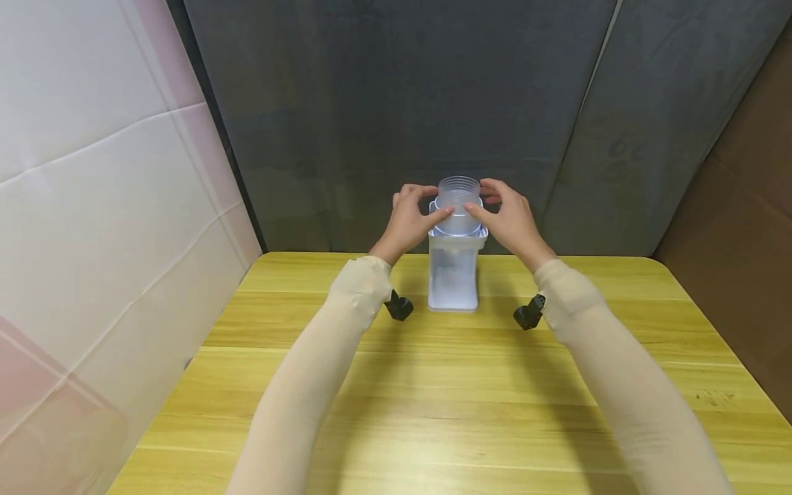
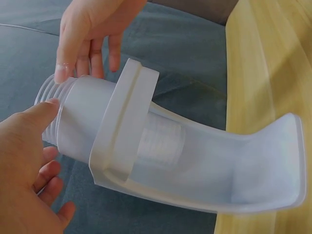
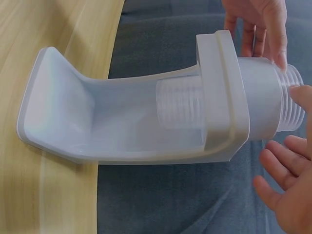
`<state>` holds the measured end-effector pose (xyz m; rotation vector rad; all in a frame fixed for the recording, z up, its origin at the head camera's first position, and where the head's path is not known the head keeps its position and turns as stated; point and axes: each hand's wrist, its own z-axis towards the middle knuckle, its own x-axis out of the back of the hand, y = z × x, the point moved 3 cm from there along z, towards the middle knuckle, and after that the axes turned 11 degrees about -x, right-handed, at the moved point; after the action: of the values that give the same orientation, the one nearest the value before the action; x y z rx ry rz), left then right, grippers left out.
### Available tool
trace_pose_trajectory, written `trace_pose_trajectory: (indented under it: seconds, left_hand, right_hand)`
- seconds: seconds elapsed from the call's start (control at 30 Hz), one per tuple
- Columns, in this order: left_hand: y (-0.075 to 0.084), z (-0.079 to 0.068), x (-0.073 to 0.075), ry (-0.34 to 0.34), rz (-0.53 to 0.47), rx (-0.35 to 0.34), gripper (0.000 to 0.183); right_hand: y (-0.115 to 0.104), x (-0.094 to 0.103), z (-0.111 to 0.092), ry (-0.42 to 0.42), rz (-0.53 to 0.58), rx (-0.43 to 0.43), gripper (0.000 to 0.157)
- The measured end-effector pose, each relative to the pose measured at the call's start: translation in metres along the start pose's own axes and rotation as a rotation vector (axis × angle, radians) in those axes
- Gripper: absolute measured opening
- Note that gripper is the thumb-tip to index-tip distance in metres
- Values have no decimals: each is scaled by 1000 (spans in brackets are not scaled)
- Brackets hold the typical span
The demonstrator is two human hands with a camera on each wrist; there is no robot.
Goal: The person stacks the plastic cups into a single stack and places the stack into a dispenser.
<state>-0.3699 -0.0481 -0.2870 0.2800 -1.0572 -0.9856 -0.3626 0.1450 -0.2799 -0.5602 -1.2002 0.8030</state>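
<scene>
A white plastic cup dispenser [image 1: 454, 278] stands upright near the table's back edge, with a flat foot, a curved back and a thick collar. A stack of clear plastic cups [image 1: 459, 184] sits in its round tube. The ridged rims show above the tube, and the lower end of the stack hangs below the collar. My left hand [image 1: 411, 214] is at the left of the stack, its thumb touching the ridged rims. Opposite it, my right hand [image 1: 510, 216] has its thumb on the rims. Both hands' other fingers are loosely bent; in the wrist views several stand apart from the cups.
The wooden table [image 1: 396, 399] spreads in front of the dispenser. Behind it hangs a dark grey cloth [image 1: 383, 117]. A pale panel [image 1: 111, 172] rises on the left and a brown one [image 1: 742, 206] on the right. Small black cameras [image 1: 399, 306] hang at the wrists.
</scene>
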Motion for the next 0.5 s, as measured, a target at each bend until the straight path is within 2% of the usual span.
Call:
trace_pose_trajectory:
  seconds: [0.23, 0.5]
  left_hand:
    - [-1, 1, -1, 0, -3, -5, 59]
    - [-1, -1, -1, -22, -4, 13, 60]
  right_hand:
    - [3, 0, -2, -19, -20, -24, 58]
    - [5, -2, -1, -36, -45, -48, 58]
